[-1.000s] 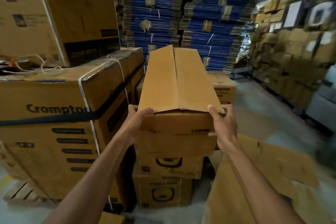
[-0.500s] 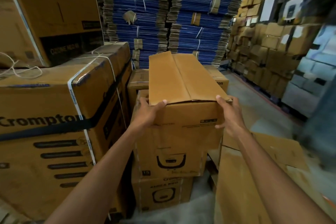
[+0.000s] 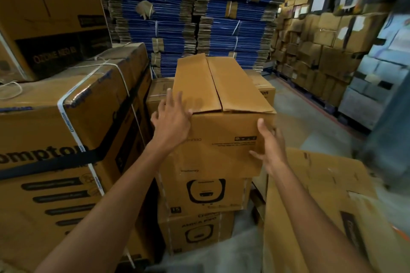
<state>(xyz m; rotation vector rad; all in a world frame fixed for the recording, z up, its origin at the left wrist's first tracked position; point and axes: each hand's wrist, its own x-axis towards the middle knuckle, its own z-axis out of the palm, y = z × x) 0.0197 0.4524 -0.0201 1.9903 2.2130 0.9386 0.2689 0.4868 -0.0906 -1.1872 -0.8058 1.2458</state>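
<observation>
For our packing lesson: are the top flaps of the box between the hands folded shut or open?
Folded shut: both flaps lie flat on the box, meeting along a centre seam.

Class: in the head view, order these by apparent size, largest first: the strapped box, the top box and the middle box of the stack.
1. strapped box: largest, though it also lies nearer the camera.
2. top box.
3. middle box: only its front shows, so this place is unsure.
</observation>
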